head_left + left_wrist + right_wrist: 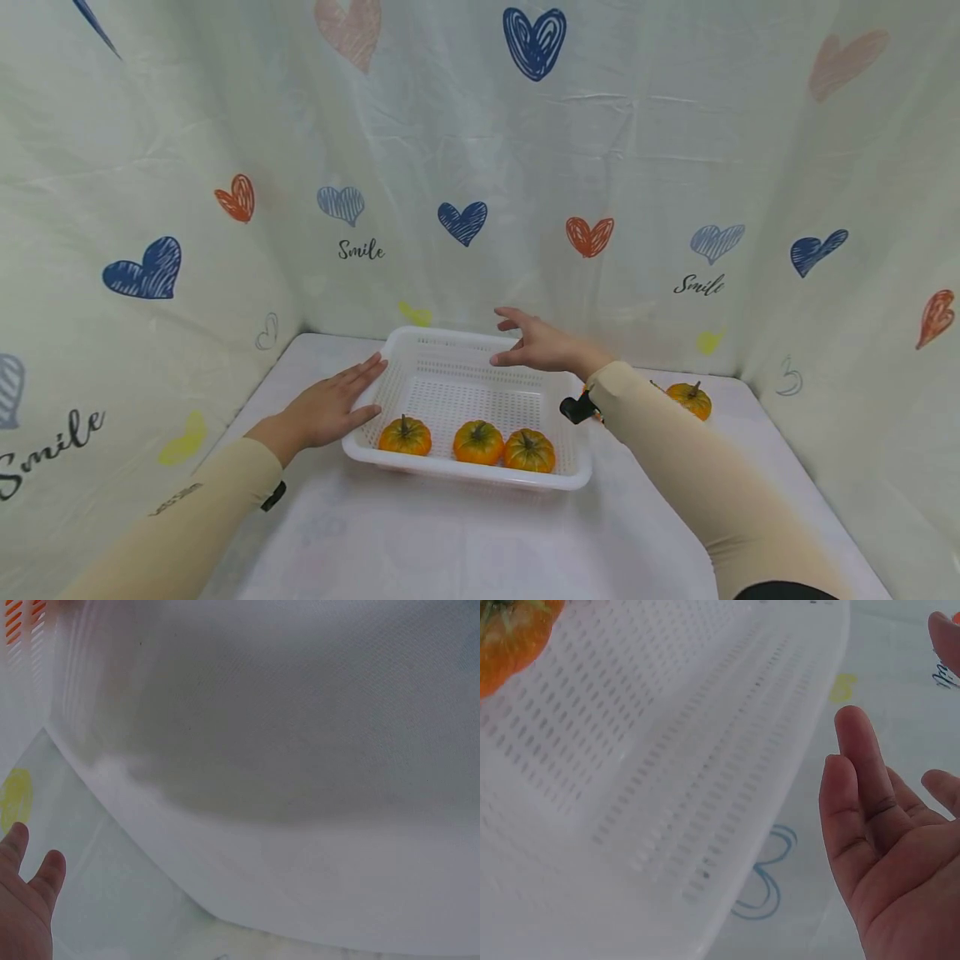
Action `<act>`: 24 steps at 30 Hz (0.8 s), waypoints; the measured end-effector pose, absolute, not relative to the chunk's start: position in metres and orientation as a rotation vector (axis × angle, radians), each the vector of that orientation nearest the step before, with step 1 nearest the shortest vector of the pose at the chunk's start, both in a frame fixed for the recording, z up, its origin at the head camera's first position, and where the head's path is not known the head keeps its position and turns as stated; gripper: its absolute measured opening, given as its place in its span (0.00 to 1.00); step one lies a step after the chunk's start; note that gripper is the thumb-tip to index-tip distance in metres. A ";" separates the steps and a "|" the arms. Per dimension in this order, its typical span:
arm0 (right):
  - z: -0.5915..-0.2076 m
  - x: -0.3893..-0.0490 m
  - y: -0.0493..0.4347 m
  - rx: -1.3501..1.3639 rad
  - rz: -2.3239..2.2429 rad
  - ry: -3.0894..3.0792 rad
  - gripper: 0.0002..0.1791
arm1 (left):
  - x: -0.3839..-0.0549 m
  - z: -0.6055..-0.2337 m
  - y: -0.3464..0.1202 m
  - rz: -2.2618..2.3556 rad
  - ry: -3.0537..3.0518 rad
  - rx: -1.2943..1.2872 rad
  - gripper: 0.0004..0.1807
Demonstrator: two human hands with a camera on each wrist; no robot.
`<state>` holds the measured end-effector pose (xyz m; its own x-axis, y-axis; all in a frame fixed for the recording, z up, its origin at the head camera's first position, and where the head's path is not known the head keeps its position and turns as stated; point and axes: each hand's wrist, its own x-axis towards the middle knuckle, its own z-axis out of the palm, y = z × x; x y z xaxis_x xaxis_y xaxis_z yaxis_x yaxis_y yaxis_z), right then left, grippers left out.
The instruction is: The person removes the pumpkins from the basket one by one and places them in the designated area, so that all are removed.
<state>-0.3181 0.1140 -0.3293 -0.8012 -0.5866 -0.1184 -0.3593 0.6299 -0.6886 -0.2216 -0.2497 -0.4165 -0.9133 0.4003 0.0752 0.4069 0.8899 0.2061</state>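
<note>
A white perforated plastic basket (465, 474) stands on the table with three small orange-and-green pumpkins along its near side: one at left (405, 435), one in the middle (477, 442) and one at right (529, 452). My left hand (330, 408) lies with extended fingers against the basket's left rim. Over the far right part of the basket hovers my right hand (543, 343), its fingers spread and holding nothing. In the right wrist view that hand (900, 847) appears apart from the basket rim (784, 802). The left wrist view catches only part of the left hand (26, 900).
Right of the basket another pumpkin (690, 401) sits on the white-covered table (465, 542), partly behind the right sleeve (675, 467). A sliver of orange shows beside the basket, mostly hidden by that arm. A heart-printed curtain (465, 292) encloses the back and sides.
</note>
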 end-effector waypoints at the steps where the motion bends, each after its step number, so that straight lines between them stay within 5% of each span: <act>1: -0.332 -0.317 0.111 -0.769 -0.955 2.511 0.52 | -0.222 -0.416 -0.250 -0.342 -3.023 -0.646 0.40; 24: -0.388 -0.302 0.097 -0.796 -0.860 2.315 0.48 | -0.221 -0.416 -0.250 -0.341 -3.018 -0.642 0.39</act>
